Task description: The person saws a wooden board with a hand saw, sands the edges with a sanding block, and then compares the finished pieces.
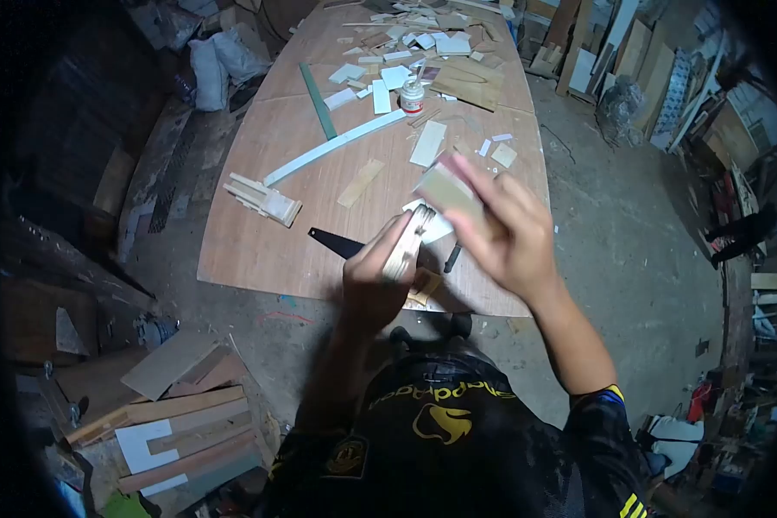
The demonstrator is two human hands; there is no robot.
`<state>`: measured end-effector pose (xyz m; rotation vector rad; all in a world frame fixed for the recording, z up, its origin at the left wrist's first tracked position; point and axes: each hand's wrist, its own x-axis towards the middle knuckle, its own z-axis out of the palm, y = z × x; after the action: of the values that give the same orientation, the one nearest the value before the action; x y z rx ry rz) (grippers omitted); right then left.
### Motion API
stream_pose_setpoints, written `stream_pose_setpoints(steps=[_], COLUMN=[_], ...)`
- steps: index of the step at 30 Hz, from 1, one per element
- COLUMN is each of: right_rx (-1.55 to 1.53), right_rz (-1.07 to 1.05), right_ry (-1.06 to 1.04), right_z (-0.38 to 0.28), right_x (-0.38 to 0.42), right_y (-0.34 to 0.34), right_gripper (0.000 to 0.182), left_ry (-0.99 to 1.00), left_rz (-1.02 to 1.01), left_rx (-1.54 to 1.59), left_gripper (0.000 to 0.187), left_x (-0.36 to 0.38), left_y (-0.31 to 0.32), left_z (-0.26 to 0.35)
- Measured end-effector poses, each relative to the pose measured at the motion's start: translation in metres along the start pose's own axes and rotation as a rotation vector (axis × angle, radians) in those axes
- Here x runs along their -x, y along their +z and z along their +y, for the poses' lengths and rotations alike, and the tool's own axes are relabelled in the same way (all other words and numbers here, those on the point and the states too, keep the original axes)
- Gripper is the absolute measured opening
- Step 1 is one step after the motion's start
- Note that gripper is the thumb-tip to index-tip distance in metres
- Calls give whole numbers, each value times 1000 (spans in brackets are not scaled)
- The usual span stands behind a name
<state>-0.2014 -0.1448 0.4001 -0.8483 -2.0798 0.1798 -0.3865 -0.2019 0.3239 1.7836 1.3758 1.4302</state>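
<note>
My left hand is closed round a small pale wooden piece with dark notches along its edge, held over the near edge of the table. In my right hand is a flat block, tan with a reddish edge, pinched between thumb and fingers and slightly blurred. The block is just above and right of the wooden piece; whether they touch is unclear. Below my hands lie a white piece, partly hidden, and a dark-handled tool. A black saw blade reaches under my left hand.
On the table lie a slatted wooden assembly, a long pale strip, a green strip, a white jar and many wood offcuts. Boards are piled at the lower left. A person's dark-clothed legs show at the far right.
</note>
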Motion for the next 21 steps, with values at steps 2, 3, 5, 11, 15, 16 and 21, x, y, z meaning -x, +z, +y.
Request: stream_pose_setpoints(steps=[2,3,5,11,15,16,21], right_rx=[-10,-47,40,69,-19,21,284], right_rz=[-55,-140,-104,-12,-197,-188,-79], right_ry=[-233,-227,-190,12,-161,-161,-17], right_z=[-19,-32,-17,25,-25,-18,42], right_x=[4,2,0,-5,3,7,9], right_y=[0,1,7,10,-3,3,9], right_gripper=[52,50,50,52,54,54,54], left_ry=[-50,-102,237,6,-119,63,20], left_rz=[2,-4,-52,-20,97,-28,-89], left_rx=[144,294,157,-13,305,75,-51], left_gripper=[39,37,39,46,21,28,44], left_x=[6,8,4,2,2,3,-2], left_y=[8,11,9,4,22,15,13], left_z=[-5,-8,-16,7,-6,-19,4])
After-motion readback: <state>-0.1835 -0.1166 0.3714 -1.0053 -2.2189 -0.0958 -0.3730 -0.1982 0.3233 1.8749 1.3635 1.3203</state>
